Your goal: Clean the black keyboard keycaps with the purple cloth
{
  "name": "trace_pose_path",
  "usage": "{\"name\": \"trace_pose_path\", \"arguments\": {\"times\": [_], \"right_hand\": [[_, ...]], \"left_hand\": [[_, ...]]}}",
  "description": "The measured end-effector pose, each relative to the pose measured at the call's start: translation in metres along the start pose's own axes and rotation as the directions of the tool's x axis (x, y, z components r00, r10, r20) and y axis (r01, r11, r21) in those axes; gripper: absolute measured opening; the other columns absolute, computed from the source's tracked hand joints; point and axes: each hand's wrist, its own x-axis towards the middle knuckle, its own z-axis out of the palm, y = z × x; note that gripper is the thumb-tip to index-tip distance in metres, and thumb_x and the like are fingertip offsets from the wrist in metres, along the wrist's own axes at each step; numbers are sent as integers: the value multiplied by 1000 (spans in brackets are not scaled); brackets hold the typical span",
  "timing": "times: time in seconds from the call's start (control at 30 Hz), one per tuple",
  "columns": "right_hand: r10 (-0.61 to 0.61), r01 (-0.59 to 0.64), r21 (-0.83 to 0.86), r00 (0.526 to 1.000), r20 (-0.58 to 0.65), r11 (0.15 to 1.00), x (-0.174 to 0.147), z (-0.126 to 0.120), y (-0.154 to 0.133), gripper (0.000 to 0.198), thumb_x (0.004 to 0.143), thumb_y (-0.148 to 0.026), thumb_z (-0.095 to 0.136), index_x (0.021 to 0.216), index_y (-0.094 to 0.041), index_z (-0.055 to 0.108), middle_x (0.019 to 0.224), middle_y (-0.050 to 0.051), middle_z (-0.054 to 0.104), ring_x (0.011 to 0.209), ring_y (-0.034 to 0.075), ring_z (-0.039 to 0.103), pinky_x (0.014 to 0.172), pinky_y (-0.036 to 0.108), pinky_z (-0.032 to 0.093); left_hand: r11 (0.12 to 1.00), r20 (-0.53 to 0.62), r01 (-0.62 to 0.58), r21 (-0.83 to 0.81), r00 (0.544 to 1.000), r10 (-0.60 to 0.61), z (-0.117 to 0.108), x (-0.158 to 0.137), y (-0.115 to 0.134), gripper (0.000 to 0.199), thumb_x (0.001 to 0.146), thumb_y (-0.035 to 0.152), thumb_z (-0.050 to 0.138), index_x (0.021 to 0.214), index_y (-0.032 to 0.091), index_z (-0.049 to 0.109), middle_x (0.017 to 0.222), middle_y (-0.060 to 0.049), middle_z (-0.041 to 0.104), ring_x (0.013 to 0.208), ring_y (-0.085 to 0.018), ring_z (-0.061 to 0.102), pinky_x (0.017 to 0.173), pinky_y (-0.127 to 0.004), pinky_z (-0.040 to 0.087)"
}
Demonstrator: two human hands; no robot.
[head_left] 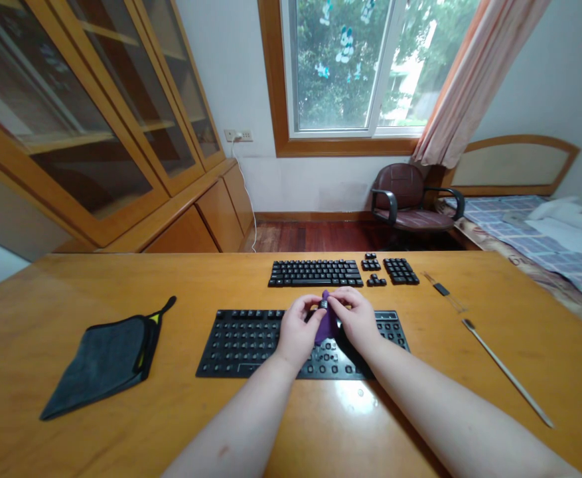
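**Black keycap in purple cloth**

The left hand pinches the black keycap with its fingertips, and the right hand pinches the purple cloth beside it. Both are over a keyboard base on the wooden counter. More keycaps sit behind it. A gray cloth lies left; a brush and wire keycap puller lie right.

Your keyboard lies on the desk, keycaps laid out behind it. To your left lies a folded cloth; to your right, a brush, with the puller behind it.
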Motion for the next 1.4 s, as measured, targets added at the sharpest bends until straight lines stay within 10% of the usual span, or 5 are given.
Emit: {"name": "trace_pose_path", "arguments": {"times": [0.6,1.0,1.4], "right_hand": [[301,-377,470,925,231,798,-4,5,-6,18,70,-35,65,80,-20,64,74,0,65,64,14,56,63,26,44],[204,-295,325,936,286,898,-2,3,-1,34,67,-33,70,99,-22,69,97,6,70,88,21,63,86,39,46],[145,-189,240,971,191,952,6,-1,0,9,64,-28,71,65,-19,71,72,3,66,72,18,60,74,32,47]], "left_hand": [[988,-49,70,-140,996,-78,2,1,12,18,71,20,63,89,15,60,85,-5,66,82,-16,63,81,-31,50],[978,-109,103,-182,986,-124,0,3,15,18,66,24,68,80,13,67,82,-6,71,79,-18,66,79,-33,52],[980,-98,119,-161,986,-136,0,1,13,14,65,21,68,78,14,68,79,-5,71,76,-17,66,77,-32,52]]}}
